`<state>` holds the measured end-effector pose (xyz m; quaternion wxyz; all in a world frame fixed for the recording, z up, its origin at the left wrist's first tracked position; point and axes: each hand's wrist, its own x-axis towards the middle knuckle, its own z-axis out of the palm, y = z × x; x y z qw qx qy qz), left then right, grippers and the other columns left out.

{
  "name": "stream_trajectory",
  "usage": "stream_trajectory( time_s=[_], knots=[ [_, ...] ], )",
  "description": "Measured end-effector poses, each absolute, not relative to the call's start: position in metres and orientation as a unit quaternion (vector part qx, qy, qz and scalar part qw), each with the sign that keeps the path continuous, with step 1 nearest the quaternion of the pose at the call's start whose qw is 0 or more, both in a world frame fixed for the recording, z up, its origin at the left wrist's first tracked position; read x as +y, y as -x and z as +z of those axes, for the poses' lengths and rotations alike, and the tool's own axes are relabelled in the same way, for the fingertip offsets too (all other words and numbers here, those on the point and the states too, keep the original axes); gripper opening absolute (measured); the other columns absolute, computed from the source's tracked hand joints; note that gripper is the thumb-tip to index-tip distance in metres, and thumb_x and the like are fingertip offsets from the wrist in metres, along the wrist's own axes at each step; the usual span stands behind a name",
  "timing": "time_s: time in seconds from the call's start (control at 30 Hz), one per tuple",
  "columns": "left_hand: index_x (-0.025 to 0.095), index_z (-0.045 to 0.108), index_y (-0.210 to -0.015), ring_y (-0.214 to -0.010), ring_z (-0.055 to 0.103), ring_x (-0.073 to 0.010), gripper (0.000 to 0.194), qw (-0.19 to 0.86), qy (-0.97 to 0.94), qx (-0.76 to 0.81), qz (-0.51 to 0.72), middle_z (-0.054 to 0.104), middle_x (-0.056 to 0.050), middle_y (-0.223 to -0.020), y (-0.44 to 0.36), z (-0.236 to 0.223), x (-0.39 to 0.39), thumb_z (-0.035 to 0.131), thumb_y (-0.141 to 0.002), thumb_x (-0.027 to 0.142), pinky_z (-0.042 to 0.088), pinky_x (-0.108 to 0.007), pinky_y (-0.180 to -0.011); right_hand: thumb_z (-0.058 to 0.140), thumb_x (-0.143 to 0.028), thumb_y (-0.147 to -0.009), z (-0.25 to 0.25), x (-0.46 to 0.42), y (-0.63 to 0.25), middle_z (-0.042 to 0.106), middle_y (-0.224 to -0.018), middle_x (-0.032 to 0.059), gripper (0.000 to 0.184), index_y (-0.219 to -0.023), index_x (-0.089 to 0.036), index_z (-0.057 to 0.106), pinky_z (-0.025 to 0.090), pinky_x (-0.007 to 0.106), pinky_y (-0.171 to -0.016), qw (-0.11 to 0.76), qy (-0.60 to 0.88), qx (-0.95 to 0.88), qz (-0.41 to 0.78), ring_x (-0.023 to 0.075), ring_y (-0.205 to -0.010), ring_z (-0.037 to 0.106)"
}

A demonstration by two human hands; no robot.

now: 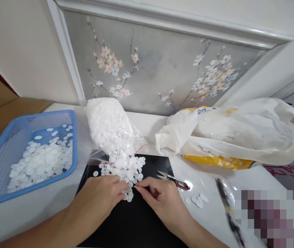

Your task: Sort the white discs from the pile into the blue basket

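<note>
A: Well, we have both hands low on the flat black mat (pixel 136 220) at the near edge of the white table (pixel 252 175), working at the spill of small white round discs (pixel 126 168).

B: How do we stand with the left hand (pixel 103 199)?

A: It lies palm down, fingers curled loosely, their tips resting on the near discs of the spill. We cannot tell whether it has one pinched.

B: And the right hand (pixel 162 199)?

A: Its thumb and forefinger are drawn together at the spill's near edge, just beside the left fingertips. The small thread snips with the red handle (pixel 174 179) stick out behind its knuckles, blades pointing left; whether we grip them or they merely lie there is not clear to us.

B: Where do the discs come from?

A: They pour from the mouth of a clear plastic bag packed with discs (pixel 108 124), which lies across the far edge of the mat. More discs fill the blue plastic mesh basket (pixel 15 134) on our left, and a few loose discs (pixel 196 199) lie on the table right of the mat.

B: Anything else?

A: A crumpled white plastic bag over a yellow packet (pixel 240 134) sits at the far right, and a dark pen (pixel 224 196) lies near it.
</note>
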<state>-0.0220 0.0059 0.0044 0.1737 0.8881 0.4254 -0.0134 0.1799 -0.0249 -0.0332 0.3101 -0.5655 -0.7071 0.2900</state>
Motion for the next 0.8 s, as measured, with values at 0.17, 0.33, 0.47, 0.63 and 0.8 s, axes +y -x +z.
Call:
stream_trajectory(
  time_s=[0.17,0.33,0.47,0.63,0.8],
  knots=[
    [0.026,0.069,-0.088,-0.066,0.057,-0.0152,0.014,0.135,-0.915,0.378,0.041,0.057,0.003,-0.072,0.025,-0.011,0.007,0.062,-0.087,0.014,0.024,-0.025,-0.055,0.068,-0.047,-0.079,-0.019,-0.024,-0.181,0.027,-0.052,-0.0078,0.034,-0.069,-0.016,0.057,0.011,0.023,-0.041,0.356,0.543,-0.45,0.613,0.0052,-0.044,0.017],
    [0.02,0.064,-0.075,-0.064,0.053,-0.0111,0.018,0.212,-0.896,0.379,0.096,0.057,0.003,-0.073,0.024,-0.011,0.011,0.057,-0.086,0.009,0.028,-0.024,-0.058,0.08,-0.051,-0.066,-0.016,-0.024,-0.183,0.021,-0.045,-0.012,0.045,-0.067,-0.016,0.051,0.005,0.023,-0.041,0.386,0.479,-0.331,0.715,0.0021,-0.04,0.01],
    [0.018,0.059,-0.075,-0.067,0.052,-0.0123,0.015,0.409,-0.77,0.475,0.118,0.059,0.003,-0.071,0.02,0.007,0.013,0.055,-0.089,0.024,0.034,-0.023,-0.06,0.08,-0.051,-0.069,-0.014,-0.026,-0.183,0.022,-0.046,-0.0122,0.046,-0.068,-0.016,0.05,0.006,0.022,-0.04,0.399,0.462,-0.32,0.724,0.0017,-0.041,0.012],
    [0.017,0.051,-0.085,-0.049,0.037,-0.0061,0.023,0.67,-0.561,0.469,0.129,0.07,-0.003,-0.082,0.015,0.011,0.013,0.059,-0.088,0.039,0.025,-0.02,-0.047,0.073,-0.051,-0.077,-0.014,-0.028,-0.182,0.05,-0.054,-0.0055,0.043,-0.073,-0.015,0.049,0.007,0.021,-0.04,0.398,0.446,-0.345,0.723,0.0002,-0.039,0.019],
    [0.015,0.054,-0.093,-0.039,0.017,-0.0007,0.032,0.731,-0.486,0.455,0.147,0.07,-0.007,-0.087,0.012,0.005,0.011,0.062,-0.085,0.044,0.008,-0.022,-0.04,0.072,-0.049,-0.079,-0.015,-0.028,-0.182,0.062,-0.063,0.0008,0.041,-0.075,-0.014,0.05,0.008,0.021,-0.039,0.394,0.431,-0.338,0.738,-0.0004,-0.038,0.022]
  ],
)
